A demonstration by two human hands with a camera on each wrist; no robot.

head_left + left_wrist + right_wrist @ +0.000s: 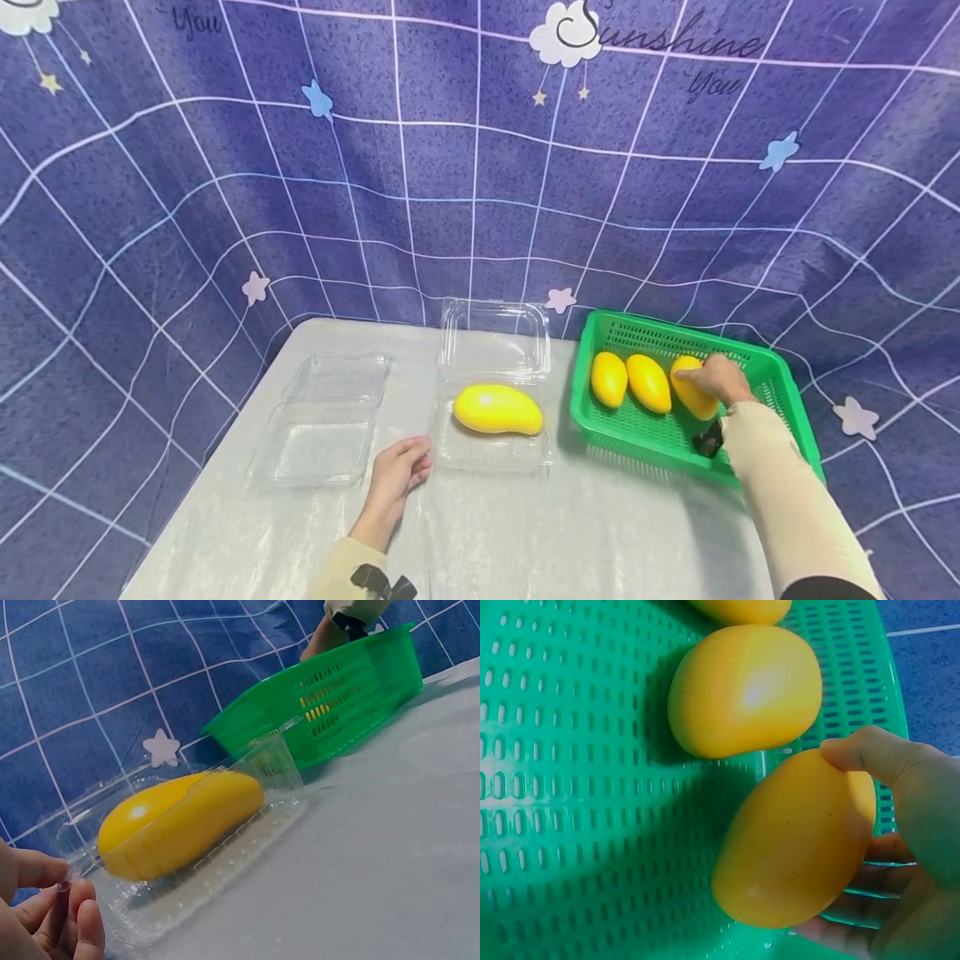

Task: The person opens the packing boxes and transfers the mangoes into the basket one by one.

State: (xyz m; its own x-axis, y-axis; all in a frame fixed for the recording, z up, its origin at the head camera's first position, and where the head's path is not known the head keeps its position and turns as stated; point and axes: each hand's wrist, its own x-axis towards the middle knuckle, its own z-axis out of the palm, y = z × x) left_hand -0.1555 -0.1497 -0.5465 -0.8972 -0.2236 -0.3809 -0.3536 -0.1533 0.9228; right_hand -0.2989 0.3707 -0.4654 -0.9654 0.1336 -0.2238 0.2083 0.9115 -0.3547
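In the green basket, my right hand (722, 379) grips a yellow mango (799, 844), thumb on one side and fingers round the other. Two more mangoes (648, 383) lie to its left in the basket. My left hand (400, 475) is at the left edge of an opened clear plastic clamshell box (495, 457); thumb and fingertips (51, 870) pinch its rim at a corner. One mango (497, 409) lies on its side in the box's base, while the lid (495, 337) leans back behind it.
The green basket (637, 442) stands at the table's back right. A second opened clear clamshell box (315, 446) lies on the left of the white-covered table (585, 533). Behind the table hangs a blue gridded curtain (450, 233).
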